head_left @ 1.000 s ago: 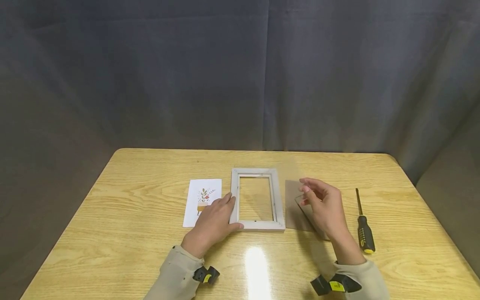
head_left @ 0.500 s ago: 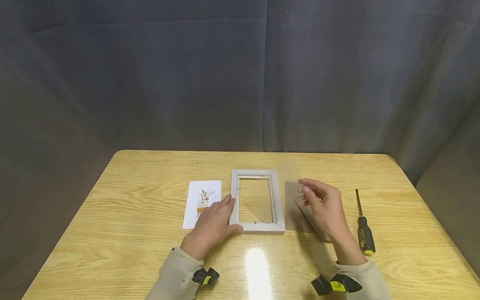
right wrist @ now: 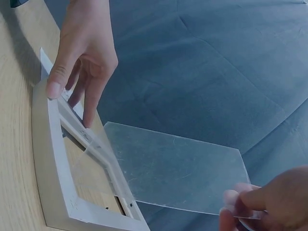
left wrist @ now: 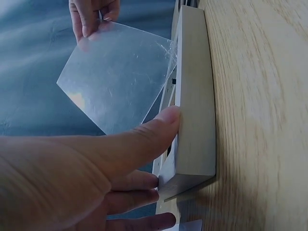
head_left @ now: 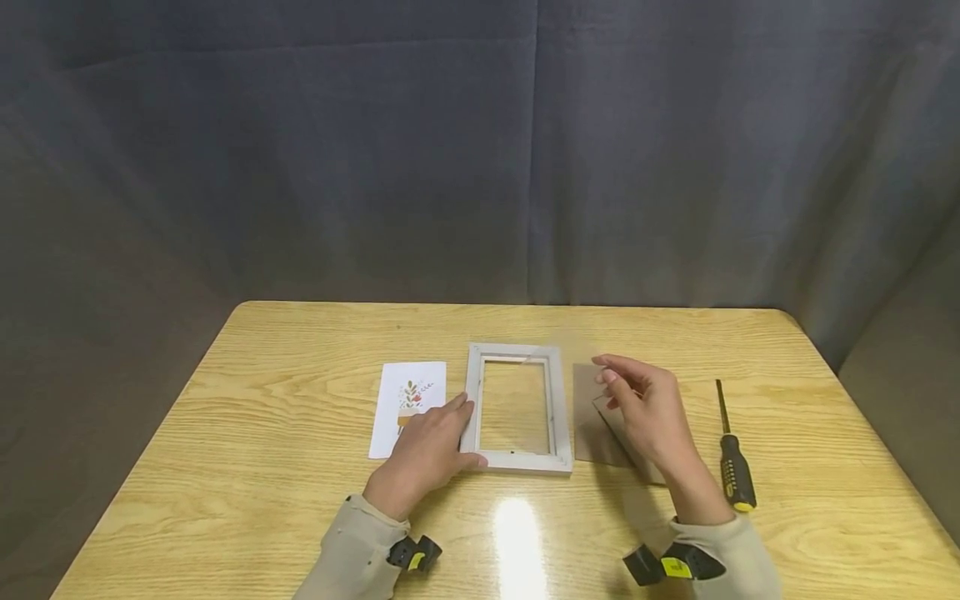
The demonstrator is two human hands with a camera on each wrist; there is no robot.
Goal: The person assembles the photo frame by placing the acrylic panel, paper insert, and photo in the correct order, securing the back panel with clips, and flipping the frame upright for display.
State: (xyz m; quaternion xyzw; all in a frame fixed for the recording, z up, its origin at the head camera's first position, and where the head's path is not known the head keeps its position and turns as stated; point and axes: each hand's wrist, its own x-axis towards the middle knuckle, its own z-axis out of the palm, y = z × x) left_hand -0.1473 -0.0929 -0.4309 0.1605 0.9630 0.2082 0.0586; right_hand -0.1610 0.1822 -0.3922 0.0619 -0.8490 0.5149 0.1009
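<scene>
A pale, empty-centred picture frame [head_left: 558,417] lies on the table between the hands. My left hand [head_left: 423,442] grips its near left corner, thumb on the near bar and fingers along the left side. A clear, scratched plastic sheet [right wrist: 178,166] is pinched at one corner by my right hand [head_left: 652,421], between thumb and fingers. The sheet slants over the frame, its lower part overlapping the opening in the right wrist view. In the left wrist view the sheet [left wrist: 115,77] tilts up from the frame's side [left wrist: 195,96].
Left of the frame lies a white card [head_left: 390,396] printed with a potted plant, partly covered by the left hand. A grey-brown backing board [head_left: 588,429] with a slanting flap sits below the right hand. At the right lies a black and yellow screwdriver [head_left: 737,475].
Both hands stay nearly where they were. The clear sheet has tipped slightly left, its edge now crossing the frame's upper right part. The head view has shifted a little.
</scene>
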